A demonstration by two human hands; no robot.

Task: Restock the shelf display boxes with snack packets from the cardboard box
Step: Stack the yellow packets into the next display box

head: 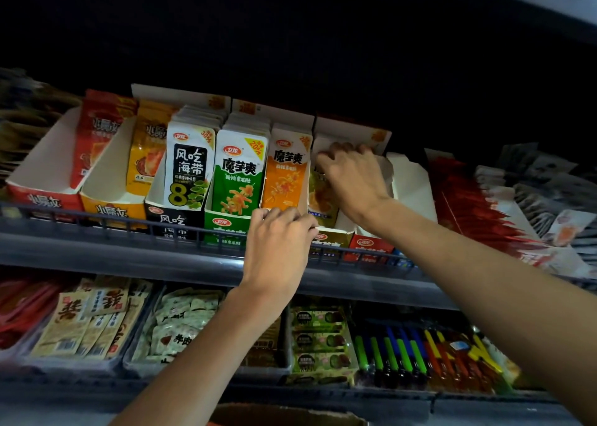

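Observation:
A row of display boxes stands on the upper shelf behind a wire rail (129,224). My right hand (352,180) reaches into the yellow display box (332,236) and its fingers curl over the tops of the yellow snack packets (319,196) inside. My left hand (279,241) grips the front edge of the orange display box, below its orange packets (286,173). To the left stand green packets (240,170) and black-and-white seaweed packets (189,167). The cardboard box (284,416) shows at the bottom edge.
A red display box (370,245) with a white liner stands right of the yellow one. Red and orange boxes (45,199) fill the shelf's left end, red packets (478,212) the right. The lower shelf holds trays of packets and coloured lighters (413,354).

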